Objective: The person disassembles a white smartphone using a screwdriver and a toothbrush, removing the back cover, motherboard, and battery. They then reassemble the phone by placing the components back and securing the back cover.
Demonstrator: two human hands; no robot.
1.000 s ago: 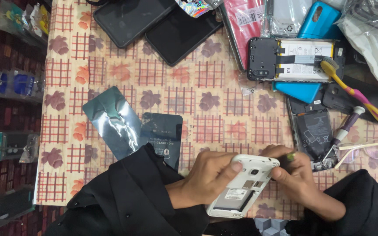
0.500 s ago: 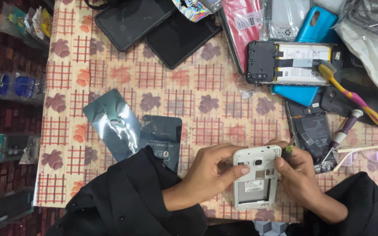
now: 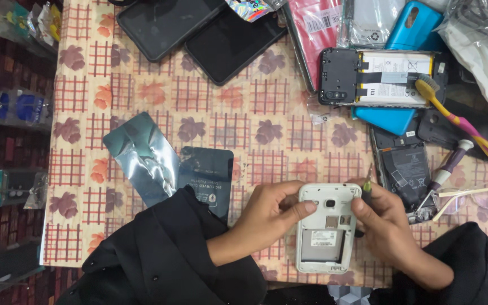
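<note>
A white phone (image 3: pixel 327 231) with its back cover off lies upright near the table's front edge, its camera end pointing away from me. My left hand (image 3: pixel 269 217) grips its left side, thumb resting on the upper back. My right hand (image 3: pixel 388 226) holds the phone's right edge and also a small screwdriver (image 3: pixel 367 183) with a yellow-green handle, whose tip points up and away. Both sleeves are black.
A checked floral tablecloth (image 3: pixel 142 85) covers the table. On it lie a silver foil bag (image 3: pixel 142 155), a dark card packet (image 3: pixel 207 175), two dark tablets (image 3: pixel 199 28), an opened black phone (image 3: pixel 382 76), a toothbrush (image 3: pixel 458 121), a second screwdriver (image 3: pixel 444 172) and glasses (image 3: pixel 475 197).
The white phone was tilted in my hands a second ago. It has turned upright and now lies squarely between both hands, slightly further right.
</note>
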